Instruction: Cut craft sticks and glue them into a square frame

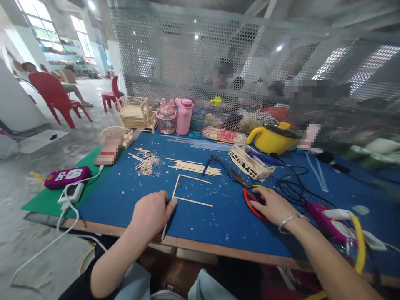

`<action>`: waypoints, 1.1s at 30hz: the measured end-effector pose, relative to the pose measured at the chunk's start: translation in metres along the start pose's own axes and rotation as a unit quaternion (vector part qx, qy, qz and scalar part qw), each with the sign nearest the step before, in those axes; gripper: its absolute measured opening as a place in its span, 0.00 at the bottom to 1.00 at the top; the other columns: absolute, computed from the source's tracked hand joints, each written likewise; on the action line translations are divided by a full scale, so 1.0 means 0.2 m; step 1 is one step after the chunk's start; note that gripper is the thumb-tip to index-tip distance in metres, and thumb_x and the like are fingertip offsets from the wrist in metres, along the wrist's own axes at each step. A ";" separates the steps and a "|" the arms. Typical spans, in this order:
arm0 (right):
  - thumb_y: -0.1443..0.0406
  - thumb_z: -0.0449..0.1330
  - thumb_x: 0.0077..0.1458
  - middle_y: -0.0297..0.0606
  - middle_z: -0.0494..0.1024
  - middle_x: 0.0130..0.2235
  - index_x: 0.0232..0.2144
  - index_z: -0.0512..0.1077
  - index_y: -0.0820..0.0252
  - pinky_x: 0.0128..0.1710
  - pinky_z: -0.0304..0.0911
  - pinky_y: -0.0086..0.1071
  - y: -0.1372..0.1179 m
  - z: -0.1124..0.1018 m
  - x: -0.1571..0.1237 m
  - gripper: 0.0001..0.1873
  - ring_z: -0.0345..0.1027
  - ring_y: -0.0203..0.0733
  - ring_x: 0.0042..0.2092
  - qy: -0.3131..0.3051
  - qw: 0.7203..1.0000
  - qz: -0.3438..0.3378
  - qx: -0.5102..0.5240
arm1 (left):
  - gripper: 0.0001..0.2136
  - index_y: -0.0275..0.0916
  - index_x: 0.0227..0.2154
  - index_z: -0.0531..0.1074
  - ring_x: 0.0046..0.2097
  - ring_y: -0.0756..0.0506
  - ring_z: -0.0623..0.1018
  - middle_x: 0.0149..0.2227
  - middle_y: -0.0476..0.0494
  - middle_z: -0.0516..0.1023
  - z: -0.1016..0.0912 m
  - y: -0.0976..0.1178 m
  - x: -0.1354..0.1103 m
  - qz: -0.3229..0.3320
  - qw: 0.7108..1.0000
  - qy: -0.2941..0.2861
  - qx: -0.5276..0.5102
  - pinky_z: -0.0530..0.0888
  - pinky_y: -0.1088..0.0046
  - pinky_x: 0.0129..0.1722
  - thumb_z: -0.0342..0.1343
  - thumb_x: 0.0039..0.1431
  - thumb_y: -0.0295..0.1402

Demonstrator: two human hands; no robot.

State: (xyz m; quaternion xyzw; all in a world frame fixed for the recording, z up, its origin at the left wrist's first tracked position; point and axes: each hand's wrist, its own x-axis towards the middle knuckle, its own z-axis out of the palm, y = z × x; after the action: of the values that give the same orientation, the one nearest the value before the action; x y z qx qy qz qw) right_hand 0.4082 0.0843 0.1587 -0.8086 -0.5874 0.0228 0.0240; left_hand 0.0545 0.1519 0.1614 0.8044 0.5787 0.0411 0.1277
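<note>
My left hand [153, 213] is closed, thumb and fingers pinching a long thin wooden stick [176, 186] against the blue table mat. Two shorter sticks lie to its right: an upper stick [196, 179] meets its far end, and a lower stick [195, 201] meets it beside my thumb. My right hand [271, 207] is closed around the handles of pliers [250, 203] with red and yellow grips. The dark jaws point away to the left, resting near a blue-handled tool [206, 166]. A silver bangle is on my right wrist.
A bundle of sticks [193, 167] and a pile of cut pieces [146, 161] lie beyond. Around them are a slatted wooden frame [250, 161], a yellow pot [272, 139], a pink flask [184, 117], a phone [109, 149] and cables. A perforated metal screen [187, 54] stands behind.
</note>
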 end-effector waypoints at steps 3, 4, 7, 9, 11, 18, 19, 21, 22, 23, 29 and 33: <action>0.54 0.53 0.48 0.47 0.73 0.39 0.43 0.70 0.62 0.42 0.62 0.39 0.02 0.02 0.01 0.24 0.68 0.50 0.41 0.019 1.000 0.001 -0.021 | 0.16 0.38 0.29 0.69 0.33 0.39 0.76 0.30 0.38 0.77 0.01 0.03 0.02 0.003 1.000 0.013 0.027 0.64 0.69 0.27 0.42 0.58 0.44; 0.54 0.53 0.48 0.48 0.73 0.39 0.44 0.70 0.63 0.43 0.62 0.40 0.02 0.02 0.01 0.25 0.68 0.51 0.42 0.021 0.999 -0.001 -0.028 | 0.16 0.38 0.29 0.69 0.33 0.39 0.76 0.30 0.38 0.77 0.02 0.03 0.03 0.002 0.999 0.016 0.033 0.65 0.69 0.28 0.42 0.58 0.44; 0.54 0.53 0.49 0.51 0.71 0.41 0.47 0.69 0.64 0.45 0.61 0.41 0.02 0.01 0.01 0.26 0.66 0.53 0.44 0.014 0.999 0.001 -0.050 | 0.15 0.38 0.30 0.68 0.34 0.39 0.77 0.31 0.38 0.77 0.02 0.05 0.03 -0.006 0.999 0.018 0.042 0.65 0.69 0.28 0.42 0.58 0.43; 0.52 0.53 0.49 0.51 0.71 0.43 0.48 0.68 0.62 0.44 0.61 0.43 0.02 0.00 0.01 0.28 0.66 0.56 0.44 0.017 0.997 0.010 -0.071 | 0.15 0.38 0.30 0.68 0.34 0.39 0.77 0.31 0.38 0.76 0.02 0.06 0.02 -0.013 0.999 0.013 0.044 0.66 0.69 0.29 0.42 0.58 0.44; 0.51 0.53 0.48 0.51 0.70 0.45 0.50 0.67 0.60 0.43 0.61 0.45 0.03 -0.01 0.02 0.29 0.65 0.58 0.46 0.021 0.996 0.009 -0.082 | 0.15 0.39 0.30 0.68 0.34 0.39 0.77 0.31 0.40 0.77 0.00 0.06 -0.01 -0.019 0.999 0.010 0.043 0.65 0.69 0.29 0.42 0.58 0.44; 0.56 0.54 0.49 0.49 0.72 0.46 0.48 0.68 0.62 0.45 0.62 0.42 0.08 -0.04 0.03 0.26 0.67 0.53 0.46 -0.016 0.997 -0.072 -0.020 | 0.13 0.44 0.31 0.67 0.35 0.41 0.76 0.31 0.46 0.77 -0.03 0.02 -0.13 -0.011 1.000 -0.016 0.012 0.62 0.70 0.28 0.42 0.58 0.45; 0.58 0.54 0.48 0.48 0.73 0.46 0.48 0.68 0.61 0.45 0.62 0.41 0.07 -0.05 0.02 0.24 0.67 0.52 0.46 -0.014 0.997 -0.079 -0.014 | 0.13 0.44 0.31 0.67 0.35 0.41 0.76 0.31 0.46 0.77 -0.03 0.01 -0.13 -0.012 1.000 -0.021 0.007 0.61 0.70 0.28 0.42 0.59 0.45; 0.62 0.55 0.47 0.46 0.73 0.45 0.47 0.69 0.59 0.45 0.62 0.38 0.01 -0.09 0.04 0.23 0.68 0.49 0.45 -0.003 0.995 -0.095 0.020 | 0.14 0.43 0.30 0.67 0.35 0.41 0.76 0.31 0.45 0.77 -0.01 0.00 -0.13 -0.011 1.000 -0.027 -0.003 0.60 0.71 0.28 0.41 0.59 0.44; 0.64 0.55 0.47 0.44 0.74 0.45 0.46 0.69 0.58 0.45 0.62 0.37 -0.03 -0.12 0.07 0.22 0.68 0.47 0.45 0.005 0.994 -0.103 0.043 | 0.14 0.43 0.30 0.67 0.34 0.41 0.76 0.30 0.45 0.76 0.00 0.00 -0.12 -0.011 1.000 -0.029 -0.007 0.60 0.71 0.28 0.41 0.59 0.44; 0.64 0.54 0.48 0.43 0.75 0.44 0.45 0.69 0.58 0.44 0.63 0.35 -0.08 -0.14 0.10 0.20 0.69 0.45 0.43 0.017 0.992 -0.104 0.064 | 0.14 0.43 0.30 0.67 0.34 0.41 0.76 0.29 0.45 0.76 0.01 0.00 -0.12 -0.012 1.000 -0.026 -0.011 0.60 0.71 0.28 0.41 0.60 0.44; 0.63 0.54 0.51 0.47 0.75 0.32 0.26 0.72 0.65 0.40 0.60 0.37 -0.37 -0.12 0.49 0.10 0.68 0.45 0.39 0.076 0.993 -0.079 0.050 | 0.13 0.43 0.29 0.65 0.31 0.44 0.74 0.28 0.49 0.74 -0.01 0.00 -0.14 -0.022 0.998 0.016 -0.063 0.59 0.72 0.27 0.41 0.59 0.43; 0.64 0.58 0.48 0.42 0.68 0.18 0.15 0.65 0.62 0.30 0.59 0.37 -0.47 -0.06 0.67 0.14 0.67 0.44 0.30 0.081 0.993 -0.052 0.065 | 0.14 0.43 0.27 0.65 0.30 0.46 0.72 0.25 0.51 0.72 -0.02 -0.07 -0.20 -0.027 0.990 0.053 -0.130 0.62 0.73 0.29 0.43 0.59 0.45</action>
State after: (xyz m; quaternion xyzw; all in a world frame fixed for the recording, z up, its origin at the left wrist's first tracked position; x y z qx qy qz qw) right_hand 0.3607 0.2414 0.1764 -0.7729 -0.6219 -0.0062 0.1257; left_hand 0.0273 0.1192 0.1650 0.7617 0.5960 0.1551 0.2016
